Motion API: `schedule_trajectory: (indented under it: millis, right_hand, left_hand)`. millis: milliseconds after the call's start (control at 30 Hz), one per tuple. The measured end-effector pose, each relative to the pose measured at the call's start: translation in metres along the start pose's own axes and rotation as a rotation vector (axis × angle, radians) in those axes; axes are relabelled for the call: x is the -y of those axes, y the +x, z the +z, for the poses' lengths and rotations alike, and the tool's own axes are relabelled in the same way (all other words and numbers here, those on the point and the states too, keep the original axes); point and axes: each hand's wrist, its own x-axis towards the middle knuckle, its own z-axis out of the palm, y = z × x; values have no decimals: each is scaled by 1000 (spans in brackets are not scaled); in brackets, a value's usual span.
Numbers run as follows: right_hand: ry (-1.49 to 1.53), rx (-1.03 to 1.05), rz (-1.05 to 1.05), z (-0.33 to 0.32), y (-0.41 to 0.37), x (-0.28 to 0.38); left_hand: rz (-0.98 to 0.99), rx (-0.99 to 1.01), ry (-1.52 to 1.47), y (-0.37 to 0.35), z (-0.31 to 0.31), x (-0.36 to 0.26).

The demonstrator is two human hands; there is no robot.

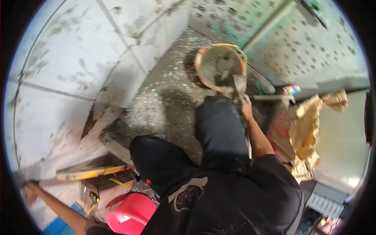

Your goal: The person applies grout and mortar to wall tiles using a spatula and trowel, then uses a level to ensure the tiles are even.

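Right grip [246,106] closed tight on trowel [239,84] handle, blade at 5 o'clock inside the orange bucket [197,66]. Left grip [30,190] at frame's 8 o'clock, touching the tiles [58,117]; can't tell its opening.

Right arm [259,138] extended forward, right hand [246,108] low, fingers [244,102] curled tight; left arm [58,209] outstretched sideways, left hand [31,190] low.

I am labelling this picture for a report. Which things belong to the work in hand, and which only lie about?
In use:
right hand
trowel, gripped by it
orange basin, with mortar inside

Lying about:
yellow level
red plastic object
torn paper sack
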Motion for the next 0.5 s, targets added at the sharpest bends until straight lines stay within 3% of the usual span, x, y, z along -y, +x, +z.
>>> schedule_trajectory:
  millis: [33, 67, 100, 133, 233, 267, 300, 367, 400, 500]
  right_hand:
    - [-26, 52, 114, 7, 2, -20]
    - [-385, 3, -140, 13, -8, -57]
    - [-184, -67, 276, 19, -21, -14]
    - [-411, 51, 166, 11, -23, -28]
    - [-52, 159, -278, 25, 24, 59]
    - [19, 360, -17, 35, 59, 92]
    - [-58, 326, -424, 61, 98, 111]
    - [265, 637, 86, 104, 100, 245]
    - [411, 744, 158, 136, 119, 250]
    - [396, 717, 327, 216, 127, 280]
  left_hand:
    - [66, -15, -88, -3, 13, 30]
    - [-43, 26, -79, 1, 1, 15]
    - [-158, 68, -77, 7, -23, -24]
    - [-189, 84, -81, 14, -38, -43]
    - [-223, 63, -118, 28, -79, -109]
    - [-218, 59, -126, 28, -80, -111]
    - [-214, 59, -137, 27, -81, -111]
    - [-210, 60, -144, 25, -80, -108]
    - [-193, 55, -144, 26, -80, -109]
    - [-187, 53, -109, 26, -72, -97]
